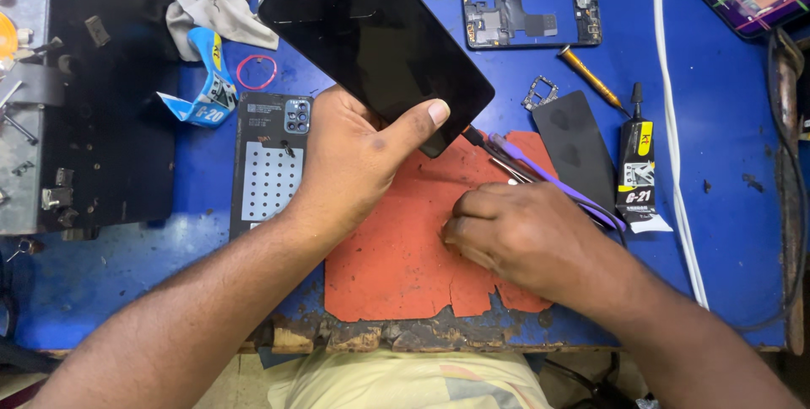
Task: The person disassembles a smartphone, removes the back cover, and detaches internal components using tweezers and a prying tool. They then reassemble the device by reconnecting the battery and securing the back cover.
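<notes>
My left hand (359, 160) holds a black phone screen panel (371, 38) by its lower corner, thumb pressed on the glass, tilted above the blue bench. My right hand (523, 236) rests with fingers curled on the torn orange work mat (396, 249); what lies under its fingertips is hidden. Tweezers and a purple pry tool (527, 164) lie just beyond the right hand. A phone back cover with camera cutouts (270, 164) lies face down left of my left hand.
A phone mid-frame (531, 14) lies at the back. A brass-handled screwdriver (591, 80), a dark flat battery (574, 143), a black glue tube (637, 164) and a white cable (675, 139) sit at right. A blue glue tube (211, 80), red rubber band (256, 72) and cloth (215, 13) lie left.
</notes>
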